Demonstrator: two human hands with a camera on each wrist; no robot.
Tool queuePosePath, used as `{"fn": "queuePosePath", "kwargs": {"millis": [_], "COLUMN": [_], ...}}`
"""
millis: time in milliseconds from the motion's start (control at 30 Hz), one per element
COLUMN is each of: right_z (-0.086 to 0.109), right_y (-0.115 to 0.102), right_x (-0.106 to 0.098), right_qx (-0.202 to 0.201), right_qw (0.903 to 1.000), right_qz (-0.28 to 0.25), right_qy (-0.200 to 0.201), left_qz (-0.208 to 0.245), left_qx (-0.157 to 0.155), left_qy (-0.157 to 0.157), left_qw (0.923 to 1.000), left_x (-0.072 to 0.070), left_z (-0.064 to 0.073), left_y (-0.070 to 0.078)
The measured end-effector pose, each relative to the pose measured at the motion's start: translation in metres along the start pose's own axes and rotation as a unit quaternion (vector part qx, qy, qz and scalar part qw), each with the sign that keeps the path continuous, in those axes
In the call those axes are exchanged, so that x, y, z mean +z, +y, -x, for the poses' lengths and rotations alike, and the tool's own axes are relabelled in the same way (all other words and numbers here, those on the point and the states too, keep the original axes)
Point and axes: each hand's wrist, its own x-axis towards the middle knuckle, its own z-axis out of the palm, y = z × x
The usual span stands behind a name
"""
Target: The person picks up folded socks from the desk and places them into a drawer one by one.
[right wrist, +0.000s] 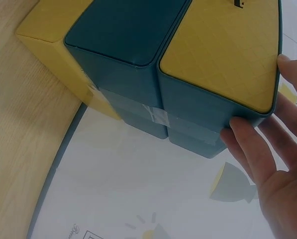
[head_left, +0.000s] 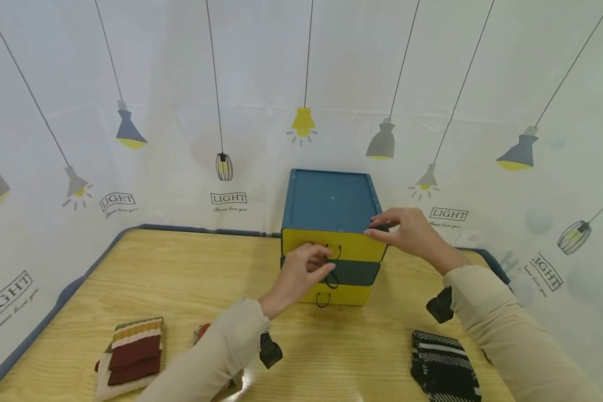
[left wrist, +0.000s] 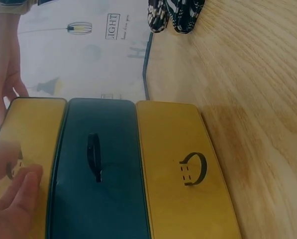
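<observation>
A stack of drawer boxes [head_left: 333, 204] has yellow, dark teal and yellow fronts, each with a black loop handle. My left hand [head_left: 304, 272] is at the top yellow drawer [left wrist: 31, 129], its curved fingers and thumb apart beside the loop handle [head_left: 337, 252]. In the left wrist view those fingers partly hide this loop; a firm hold on it does not show. At the stack's top right corner, my right hand [head_left: 407, 231] holds the edge, thumb on the front and fingers bent over the corner. Its fingertips touch the teal side in the right wrist view.
Folded striped cloth items [head_left: 135, 354] lie at the table's left. A folded black-and-white patterned cloth [head_left: 444, 363] lies at the right. Another small item with red [head_left: 201, 331] is mostly behind my left sleeve. A white sheet with printed lamps [head_left: 181, 111] hangs behind the wooden table [head_left: 196, 268].
</observation>
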Motion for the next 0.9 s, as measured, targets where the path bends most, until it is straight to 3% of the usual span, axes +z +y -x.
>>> {"fn": "queuePosePath", "kwargs": {"millis": [200, 400, 600, 900], "right_z": [0.001, 0.001, 0.001, 0.0], "right_y": [-0.001, -0.003, -0.005, -0.008], "right_x": [-0.001, -0.002, -0.004, -0.006], "right_qx": [0.004, 0.017, 0.033, 0.04], "right_qw": [1.0, 0.9998, 0.9991, 0.9986], "right_qz": [-0.001, -0.006, -0.005, -0.008], "right_qy": [-0.001, -0.013, -0.027, -0.033], "left_qz": [-0.01, -0.008, -0.014, -0.035], "left_qx": [0.013, 0.013, 0.018, 0.078], "left_qy": [0.03, 0.04, 0.031, -0.008], "left_qw": [0.9994, 0.9991, 0.9993, 0.9963], "left_x": [0.005, 0.006, 0.006, 0.002], "left_z": [-0.001, 0.003, 0.017, 0.047], "left_y": [0.002, 0.003, 0.008, 0.027]}}
